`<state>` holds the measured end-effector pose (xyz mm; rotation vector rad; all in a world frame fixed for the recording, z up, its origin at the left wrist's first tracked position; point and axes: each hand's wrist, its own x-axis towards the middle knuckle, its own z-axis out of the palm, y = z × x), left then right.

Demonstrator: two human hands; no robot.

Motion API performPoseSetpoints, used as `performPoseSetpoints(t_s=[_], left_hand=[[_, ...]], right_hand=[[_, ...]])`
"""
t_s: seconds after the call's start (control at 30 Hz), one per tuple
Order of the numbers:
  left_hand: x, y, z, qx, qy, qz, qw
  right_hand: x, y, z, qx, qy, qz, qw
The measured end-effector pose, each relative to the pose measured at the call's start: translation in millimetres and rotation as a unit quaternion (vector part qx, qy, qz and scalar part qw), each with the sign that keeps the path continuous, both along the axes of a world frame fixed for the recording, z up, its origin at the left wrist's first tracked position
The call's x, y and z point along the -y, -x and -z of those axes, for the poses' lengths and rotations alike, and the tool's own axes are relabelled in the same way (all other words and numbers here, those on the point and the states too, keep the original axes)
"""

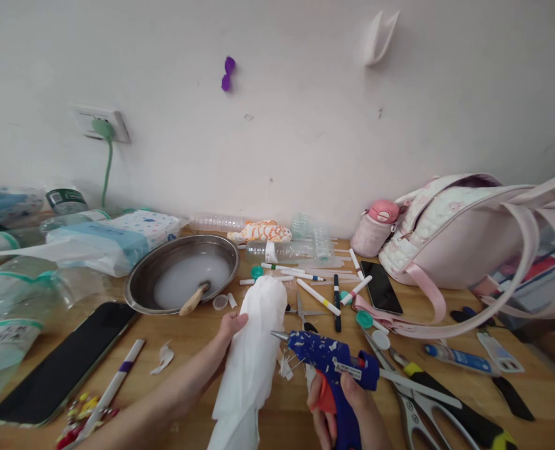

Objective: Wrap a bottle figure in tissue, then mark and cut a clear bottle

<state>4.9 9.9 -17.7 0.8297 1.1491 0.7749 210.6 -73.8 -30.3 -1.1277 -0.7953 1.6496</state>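
Note:
My left hand (pixel 233 326) is closed around a long white paper-wrapped form (pixel 254 350), thumb on its left side. The wrapped form stands tilted, rounded at the top, with loose paper trailing toward me; what is inside is hidden. In my right hand (pixel 347 412) is a blue hot glue gun (pixel 329 362) with an orange trigger, my fingers around its handle. A glue stick (pixel 418 386) sticks out of its back. The metal nozzle points left, close to the paper's right side; whether it touches, I cannot tell.
Left are a metal bowl (pixel 134 281) of whitish liquid with a brush (pixel 194 300), a tissue pack (pixel 118 237) and a black phone (pixel 66 362). Several markers (pixel 319 296) and an orange-patterned fish (pixel 262 231) lie behind. Scissors (pixel 413 406), a cutter (pixel 455 403) and a pink bag (pixel 460 237) are right.

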Motion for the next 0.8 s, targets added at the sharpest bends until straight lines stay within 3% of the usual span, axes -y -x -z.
performPoseSetpoints(t_s=[0.13,0.33,0.57,0.8], left_hand=[[6,4,-13.0,0.007,0.051,0.087,0.995],[4,7,-12.5,-0.026,0.010,0.182,0.983],[3,2,-10.3,-0.060,0.003,0.183,0.981],[3,-5,-18.3,-0.145,-0.092,0.185,0.968]], right_hand=[[-1,0,3.2,-0.045,-0.007,-0.004,0.999],[-2,-2,9.7,-0.032,-0.004,-0.035,0.999],[-5,-2,9.5,-0.024,0.000,-0.037,0.999],[-5,-1,13.7,-0.033,0.016,-0.005,0.999]])
